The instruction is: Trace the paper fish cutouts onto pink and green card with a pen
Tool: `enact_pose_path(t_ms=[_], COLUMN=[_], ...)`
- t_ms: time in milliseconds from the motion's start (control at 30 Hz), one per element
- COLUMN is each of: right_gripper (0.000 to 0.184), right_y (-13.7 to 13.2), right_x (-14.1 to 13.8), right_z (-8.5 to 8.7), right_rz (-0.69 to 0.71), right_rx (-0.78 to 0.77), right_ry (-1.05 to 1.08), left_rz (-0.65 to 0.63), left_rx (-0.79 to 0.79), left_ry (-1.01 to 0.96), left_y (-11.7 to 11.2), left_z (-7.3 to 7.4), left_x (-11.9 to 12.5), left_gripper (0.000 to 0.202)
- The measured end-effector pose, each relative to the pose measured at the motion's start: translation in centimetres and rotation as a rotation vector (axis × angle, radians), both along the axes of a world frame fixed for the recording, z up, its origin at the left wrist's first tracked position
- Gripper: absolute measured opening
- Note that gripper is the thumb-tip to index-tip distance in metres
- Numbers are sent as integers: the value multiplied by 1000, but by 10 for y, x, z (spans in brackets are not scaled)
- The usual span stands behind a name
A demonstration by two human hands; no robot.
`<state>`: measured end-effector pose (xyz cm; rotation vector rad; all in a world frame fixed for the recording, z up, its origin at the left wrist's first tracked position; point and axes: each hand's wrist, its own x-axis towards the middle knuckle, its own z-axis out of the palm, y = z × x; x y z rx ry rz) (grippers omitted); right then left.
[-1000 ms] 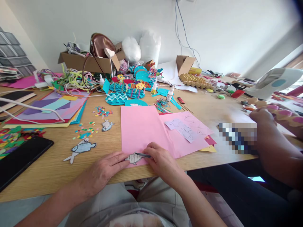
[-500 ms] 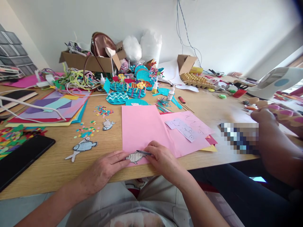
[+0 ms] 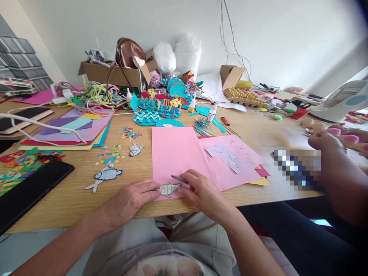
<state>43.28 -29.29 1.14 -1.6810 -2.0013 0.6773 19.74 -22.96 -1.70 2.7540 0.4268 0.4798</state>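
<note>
A white paper fish cutout [image 3: 169, 189] with drawn outlines lies near the lower edge of a pink sheet of paper [image 3: 175, 149]. My left hand [image 3: 138, 197] rests with stretched fingers on the table and sheet, its fingertips pressing the fish's head end. A thin dark pencil [image 3: 178, 179] is gripped in my right hand [image 3: 199, 191], its tip pointing left and raised above the fish. The thumb of that hand touches the tail end. To the left lie a blue-grey fish cutout [image 3: 107, 174] and a smaller fish cutout [image 3: 135, 149].
Confetti [image 3: 110, 158], a black phone [image 3: 37, 195] and stacked coloured paper [image 3: 71, 124] lie on the left. Pink paper with fish drawings [image 3: 227, 157] sits at right. Glue bottles [image 3: 212, 113] and blue paper crafts [image 3: 159, 109] stand behind. Another person's hand [image 3: 324, 143] is at far right.
The pencil has lifted and swung away from the fish's upper edge, its tip now higher. My right hand has shifted slightly. The camera view has turned a little left.
</note>
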Motion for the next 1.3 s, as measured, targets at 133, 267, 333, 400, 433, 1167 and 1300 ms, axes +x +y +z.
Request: enact_pose_path(t_ms=[133, 267, 333, 400, 433, 1167, 1300], right_gripper=[28, 34, 38, 30, 25, 11, 11], right_y=[-8, -15, -17, -16, -15, 16, 17], right_x=[3, 3, 2, 2, 2, -3, -7], right_z=[21, 29, 28, 27, 27, 3, 0], right_rz=[-29, -90, -102, -97, -85, 205, 191], right_rx=[156, 239, 212, 143, 100, -238, -192], right_ry=[236, 526, 753, 931, 993, 461, 385], left_rz=[16, -20, -36, -43, -47, -49, -76], left_rx=[57, 41, 21, 4, -4, -65, -59], left_ry=[-17, 14, 22, 28, 28, 25, 1], left_y=[1, 6, 8, 10, 11, 18, 20], left_z=[-3, -6, -6, -5, -4, 3, 1], left_x=[1, 1, 2, 4, 5, 16, 16], left_gripper=[33, 32, 34, 35, 35, 30, 32])
